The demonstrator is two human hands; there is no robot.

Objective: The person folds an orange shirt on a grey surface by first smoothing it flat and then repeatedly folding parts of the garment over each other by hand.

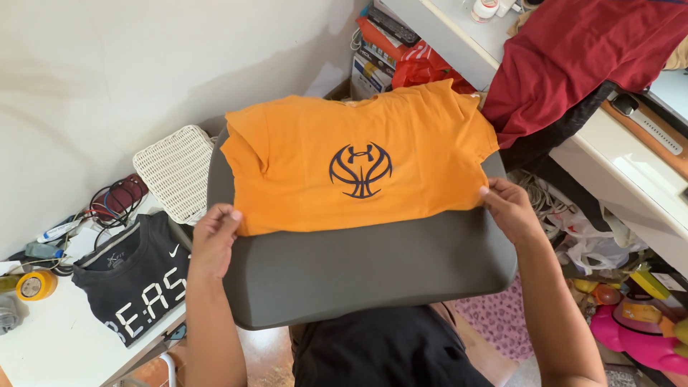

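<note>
An orange T-shirt [358,161] with a dark round emblem lies spread face up on a grey padded board [373,269] across my lap. My left hand [215,233] pinches the shirt's near left corner at the folded lower edge. At the near right corner, my right hand [505,208] grips the same edge. The shirt's sleeves hang over the board's far side.
A folded black shirt [136,283] with white lettering lies on a white table at left, near a white wicker basket [175,172], tape roll [36,285] and cables. A dark red cloth [573,54] drapes over the desk at right. Toys and bags sit on the floor at right.
</note>
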